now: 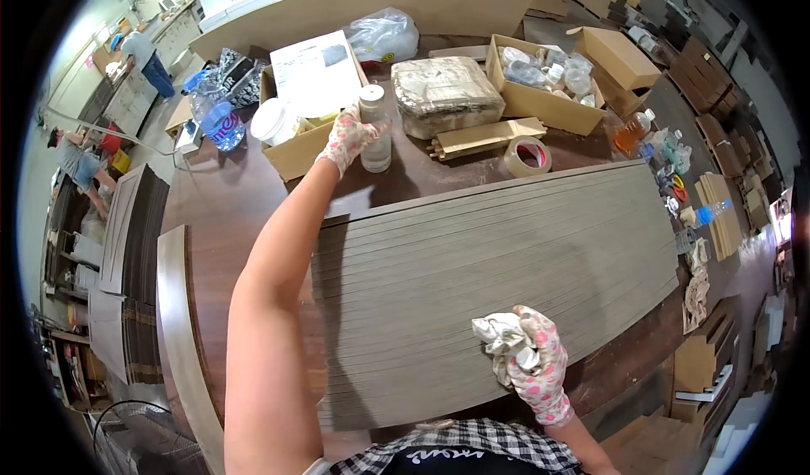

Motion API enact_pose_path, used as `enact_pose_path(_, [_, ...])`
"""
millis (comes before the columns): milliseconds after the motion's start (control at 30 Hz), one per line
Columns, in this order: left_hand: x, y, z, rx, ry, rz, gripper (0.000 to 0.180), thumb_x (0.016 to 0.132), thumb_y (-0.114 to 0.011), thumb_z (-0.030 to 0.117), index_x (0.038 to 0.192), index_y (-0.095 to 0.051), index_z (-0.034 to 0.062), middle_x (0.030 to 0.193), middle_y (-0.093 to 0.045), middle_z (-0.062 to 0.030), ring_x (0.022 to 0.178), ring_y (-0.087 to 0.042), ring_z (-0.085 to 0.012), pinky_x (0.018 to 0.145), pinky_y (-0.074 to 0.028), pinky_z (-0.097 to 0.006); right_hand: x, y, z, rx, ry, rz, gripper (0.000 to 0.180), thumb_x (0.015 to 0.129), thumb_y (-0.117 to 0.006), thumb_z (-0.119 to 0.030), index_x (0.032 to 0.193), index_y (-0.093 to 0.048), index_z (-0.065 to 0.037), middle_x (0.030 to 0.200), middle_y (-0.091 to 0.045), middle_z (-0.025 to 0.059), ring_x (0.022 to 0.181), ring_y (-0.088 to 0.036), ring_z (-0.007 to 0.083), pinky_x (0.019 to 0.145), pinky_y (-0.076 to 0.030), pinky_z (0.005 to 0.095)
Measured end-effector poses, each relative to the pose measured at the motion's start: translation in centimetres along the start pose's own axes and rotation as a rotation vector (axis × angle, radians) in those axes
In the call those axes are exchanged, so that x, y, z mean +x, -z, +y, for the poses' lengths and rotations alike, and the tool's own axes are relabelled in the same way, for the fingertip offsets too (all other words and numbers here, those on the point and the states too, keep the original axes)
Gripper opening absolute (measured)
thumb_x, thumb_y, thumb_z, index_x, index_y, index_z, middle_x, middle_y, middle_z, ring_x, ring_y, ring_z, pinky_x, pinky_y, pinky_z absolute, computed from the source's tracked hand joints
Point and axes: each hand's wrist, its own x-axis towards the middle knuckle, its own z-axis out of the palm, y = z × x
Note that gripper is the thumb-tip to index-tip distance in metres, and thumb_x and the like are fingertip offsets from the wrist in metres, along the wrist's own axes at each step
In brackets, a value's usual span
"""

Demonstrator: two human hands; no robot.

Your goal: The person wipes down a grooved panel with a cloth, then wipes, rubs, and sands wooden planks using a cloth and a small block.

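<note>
My left hand (348, 140), in a floral-patterned glove, reaches far forward with its fingers round a clear bottle with a white cap (376, 142). The bottle stands upright on the dark brown table (207, 197), beside a cardboard box. My right hand (540, 365), in a matching glove, is closed on a crumpled white rag (509, 340). It is over the near edge of a row of narrow grey-brown wooden strips (498, 264), laid side by side across the table.
Behind the strips are a roll of clear tape (528, 156), a plastic-wrapped bundle (447, 95) and an open box of plastic cups and bottles (548, 95). A large water bottle (221, 121) stands far left. One separate strip (179, 331) lies along the left edge. Two people work far left.
</note>
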Motion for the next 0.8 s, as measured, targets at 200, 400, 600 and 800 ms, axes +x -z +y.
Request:
enact_pose_path(200, [-3.4,-0.1,4.8,-0.056,-0.196,0.147,0.036,0.076,-0.071,0.013,0.107,-0.056,0.0017,0.100,-0.064,-0.0098,0.088,-0.063,-0.0166,0.077,-0.051,-0.030,0.6,0.6,0.3,-0.183,0.115,-0.119,0.049,0.071,-0.074,-0.023,0.116,-0.056,-0.012,0.127,-0.048,0.0153,0.107,-0.056,0.0293,0.085,-0.051,0.0378])
enact_pose_path(400, [-14.6,4.3,19.4,0.729,-0.748,0.101,0.025,0.071,-0.071,0.013,0.091,-0.061,0.0028,0.081,-0.064,-0.0054,0.076,-0.063,-0.0163,0.070,-0.052,-0.030,3.5,2.5,-0.9,0.809,-0.427,0.299,0.046,0.086,-0.058,-0.010,0.127,-0.042,0.004,0.112,-0.057,0.0123,0.100,-0.058,0.0175,0.083,-0.051,0.0281])
enact_pose_path(600, [-25.6,1.0,24.4,1.177,-0.450,-0.277,0.024,0.071,-0.062,0.014,0.094,-0.055,0.0068,0.084,-0.062,-0.0083,0.077,-0.064,-0.0247,0.067,-0.052,-0.036,7.5,-2.2,-6.3,1.097,-0.355,0.143,0.047,0.089,-0.055,-0.011,0.132,-0.039,0.000,0.113,-0.054,0.0077,0.091,-0.057,0.0113,0.076,-0.049,0.0242])
enact_pose_path(800, [-28.7,-1.5,24.8,1.530,-0.380,-0.462,0.013,0.075,-0.061,0.017,0.082,-0.061,0.0056,0.063,-0.061,-0.0039,0.057,-0.062,-0.0226,0.051,-0.046,-0.038,4.3,-7.8,-7.5,1.410,-0.524,0.027,0.037,0.095,-0.047,-0.020,0.128,-0.044,-0.004,0.110,-0.056,0.0056,0.097,-0.057,0.0141,0.081,-0.050,0.0283])
